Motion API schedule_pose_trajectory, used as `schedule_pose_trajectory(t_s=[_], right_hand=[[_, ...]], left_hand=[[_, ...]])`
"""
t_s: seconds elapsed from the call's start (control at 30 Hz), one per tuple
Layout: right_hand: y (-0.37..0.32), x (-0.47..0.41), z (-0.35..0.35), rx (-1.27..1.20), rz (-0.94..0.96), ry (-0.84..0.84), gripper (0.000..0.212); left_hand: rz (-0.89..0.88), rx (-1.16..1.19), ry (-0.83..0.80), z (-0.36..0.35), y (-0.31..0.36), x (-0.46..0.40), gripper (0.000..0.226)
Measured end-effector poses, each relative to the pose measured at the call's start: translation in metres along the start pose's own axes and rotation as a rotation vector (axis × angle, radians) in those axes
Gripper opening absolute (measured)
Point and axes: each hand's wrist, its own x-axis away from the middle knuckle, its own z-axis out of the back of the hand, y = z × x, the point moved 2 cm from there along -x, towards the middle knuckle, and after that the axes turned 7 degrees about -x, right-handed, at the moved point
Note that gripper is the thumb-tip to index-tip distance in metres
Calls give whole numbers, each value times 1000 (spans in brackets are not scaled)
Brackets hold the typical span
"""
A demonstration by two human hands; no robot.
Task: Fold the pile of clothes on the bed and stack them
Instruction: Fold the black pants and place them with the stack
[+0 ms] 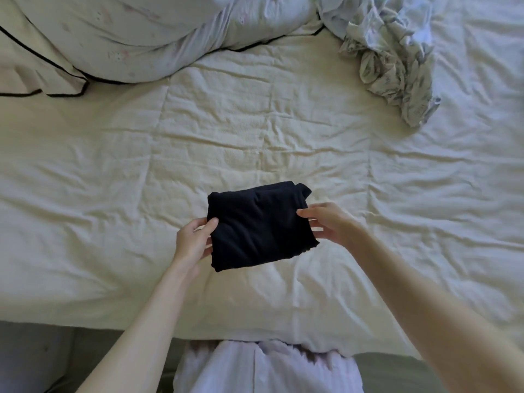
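**Folded dark garment held between both hands, ready to be set down**

We start with the bed [283,131], whose creased cream cover fills nearly the whole view. At its far left lies a pale pillow [127,38] on black-piped bedding. At the far right sits a crumpled patterned garment [391,69], grey-white and still unfolded, well apart from our hands. We see no finished stack anywhere in view, so we judge that the bundle in hand will begin one, or go to a stack out of frame.

Next comes the folded black garment [256,225], a compact rectangle over the near middle of the bed. Whether it rests on the cover or hangs just above it we cannot tell. Its long axis runs roughly left to right, tilted a little so the right end sits farther from us, and our hands hold it by the two short ends.

Our left hand [194,242] grips the left edge, thumb on top and fingers curled underneath. Our right hand [330,222] pinches the right edge, thumb across the top and fingers below.

The relation that matters: the bundle lies squarely between the two hands, neither one nearer, so any placement calls for both arms travelling together. The unfolded garment lies far right, closer to our right hand; we judge that hand the natural one to reach for it once the black bundle is released.
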Motion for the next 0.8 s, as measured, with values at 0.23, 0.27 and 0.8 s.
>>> schedule_pose_trajectory(t_s=[0.23, 0.27, 0.8], right_hand=[[78, 97, 11, -86, 50, 92, 18], [91, 108, 13, -113, 52, 103, 15], [217, 244, 155, -458, 135, 237, 17]], left_hand=[[58, -37, -112, 2, -40, 80, 5], [77, -42, -125, 0, -46, 89, 5], [-76, -313, -341, -132, -70, 226, 11]])
